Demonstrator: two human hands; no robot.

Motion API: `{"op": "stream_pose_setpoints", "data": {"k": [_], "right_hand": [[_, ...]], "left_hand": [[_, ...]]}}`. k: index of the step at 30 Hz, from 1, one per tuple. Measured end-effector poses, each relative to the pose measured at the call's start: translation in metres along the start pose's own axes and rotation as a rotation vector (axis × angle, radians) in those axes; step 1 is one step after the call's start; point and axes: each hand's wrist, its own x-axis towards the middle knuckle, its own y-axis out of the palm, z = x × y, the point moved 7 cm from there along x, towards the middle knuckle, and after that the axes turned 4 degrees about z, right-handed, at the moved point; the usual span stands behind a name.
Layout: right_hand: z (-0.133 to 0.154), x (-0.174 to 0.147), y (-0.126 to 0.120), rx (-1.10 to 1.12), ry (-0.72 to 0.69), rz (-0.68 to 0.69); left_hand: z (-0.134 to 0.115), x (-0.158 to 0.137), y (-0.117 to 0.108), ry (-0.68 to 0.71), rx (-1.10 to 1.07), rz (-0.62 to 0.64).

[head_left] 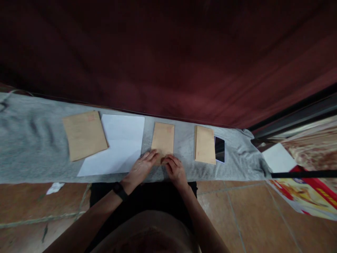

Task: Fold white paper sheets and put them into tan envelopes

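A brown paper envelope (163,136) lies lengthwise in front of me, with a faint reddish print near its far right corner. My left hand (143,165) is at its near left corner, fingers close together and gripping the edge. At the near right corner, my right hand (175,169) has its fingers curled and pinched on the paper. The fingers partly cover the envelope's near end. Left of it lies a large white sheet (122,140), partly under a stack of brown envelopes (84,135). Over on the right is a smaller stack of envelopes (205,144).
A dark-screened phone (219,149) lies beside the right-hand stack, partly tucked under it. Everything rests on a narrow surface covered by grey cloth (242,154). A dark red panel (158,70) rises behind it. A colourful red and yellow box (305,193) stands low at the right.
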Motion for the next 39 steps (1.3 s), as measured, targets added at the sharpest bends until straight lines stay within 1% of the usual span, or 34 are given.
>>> {"op": "stream_pose_setpoints", "data": {"k": [2,6,9,11,14,17,19,21,24,28,30,33,39], "right_hand": [[-0.001,-0.002,0.001,-0.015,-0.015,0.006],[0.001,-0.004,0.003,-0.094,-0.017,0.042],[0.001,-0.004,0.005,-0.135,-0.012,0.052],[0.002,-0.005,0.006,-0.146,-0.014,0.044],[0.004,-0.004,0.004,-0.146,-0.018,0.025],[0.008,-0.002,0.000,-0.128,-0.010,0.026],[0.012,-0.001,-0.002,-0.119,-0.002,0.037],[0.014,0.000,-0.004,-0.117,0.004,0.041],[0.016,0.001,-0.004,-0.118,0.021,0.035],[0.015,0.001,-0.003,-0.115,0.035,0.031],[0.015,0.001,-0.002,-0.123,0.028,0.036],[0.015,0.001,-0.001,-0.146,0.023,0.032],[0.015,0.001,-0.001,-0.150,0.024,0.027]], "left_hand": [[-0.002,-0.001,-0.001,-0.008,-0.027,-0.002],[-0.008,-0.003,-0.004,-0.036,-0.134,-0.060],[-0.014,0.003,-0.004,-0.013,-0.133,-0.089],[-0.021,0.013,-0.005,0.025,-0.121,-0.094],[-0.035,0.044,-0.005,0.108,-0.059,-0.076],[-0.043,0.084,-0.004,0.195,0.089,-0.041],[-0.039,0.111,-0.006,0.216,0.166,-0.036],[-0.029,0.134,-0.008,0.210,0.230,-0.040],[-0.012,0.155,-0.006,0.194,0.390,-0.017],[-0.002,0.160,0.003,0.225,0.712,0.033],[0.000,0.157,0.008,0.262,0.811,0.050],[0.000,0.152,0.012,0.305,0.865,0.069],[-0.004,0.139,0.017,0.370,0.844,0.128]]}}
